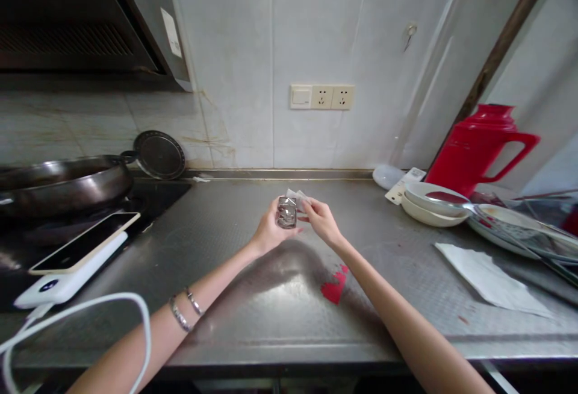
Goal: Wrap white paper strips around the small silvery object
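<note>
Over the middle of the steel counter, my left hand [270, 229] is closed around a small dark, shiny rectangular object [286, 213] that looks partly see-through; its exact kind cannot be made out. Pinched in the fingers of my right hand [320, 218] is a crumpled piece of white tissue [297, 196], at the object's upper right edge. Both hands are held close together, above the counter surface. Below them a torn scrap of red paper [333, 290] lies on the counter [217, 231].
At left, a pan [67, 186] sits on the stove, with a phone [85, 243] on a white power bank [72, 276] and its cable [121, 297]. Stacked bowls [428, 212], a red thermos jug [472, 147] and a flat white tissue [487, 276] are at right.
</note>
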`<state>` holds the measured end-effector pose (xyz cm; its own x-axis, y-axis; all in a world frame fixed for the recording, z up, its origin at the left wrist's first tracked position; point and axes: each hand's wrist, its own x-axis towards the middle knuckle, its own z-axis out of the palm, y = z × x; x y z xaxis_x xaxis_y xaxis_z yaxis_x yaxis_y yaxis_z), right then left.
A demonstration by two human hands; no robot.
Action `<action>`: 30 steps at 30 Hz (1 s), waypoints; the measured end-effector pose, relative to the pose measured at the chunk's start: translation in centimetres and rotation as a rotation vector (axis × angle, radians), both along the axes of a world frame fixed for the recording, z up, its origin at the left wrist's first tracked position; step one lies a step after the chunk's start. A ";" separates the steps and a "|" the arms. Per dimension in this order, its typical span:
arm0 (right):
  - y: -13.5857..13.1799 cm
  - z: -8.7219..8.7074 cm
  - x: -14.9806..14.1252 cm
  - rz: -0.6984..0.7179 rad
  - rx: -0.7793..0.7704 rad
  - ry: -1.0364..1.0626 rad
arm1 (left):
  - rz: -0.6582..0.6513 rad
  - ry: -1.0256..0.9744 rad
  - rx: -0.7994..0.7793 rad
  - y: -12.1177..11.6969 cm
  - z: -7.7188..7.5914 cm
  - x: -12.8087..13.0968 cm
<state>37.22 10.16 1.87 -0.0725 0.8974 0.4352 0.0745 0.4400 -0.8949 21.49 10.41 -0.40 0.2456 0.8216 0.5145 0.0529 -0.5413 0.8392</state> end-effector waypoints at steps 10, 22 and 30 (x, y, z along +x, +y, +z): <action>-1.0 0.3 0.1 -0.023 0.203 -0.123 | 0.156 0.139 0.004 -1.2 0.8 0.6; -1.3 0.8 0.1 -0.145 0.236 -0.035 | 0.265 0.194 -0.044 0.0 -0.3 0.2; -1.7 0.5 -0.4 -0.129 0.327 -0.313 | 0.241 0.334 0.029 -0.5 -0.8 0.5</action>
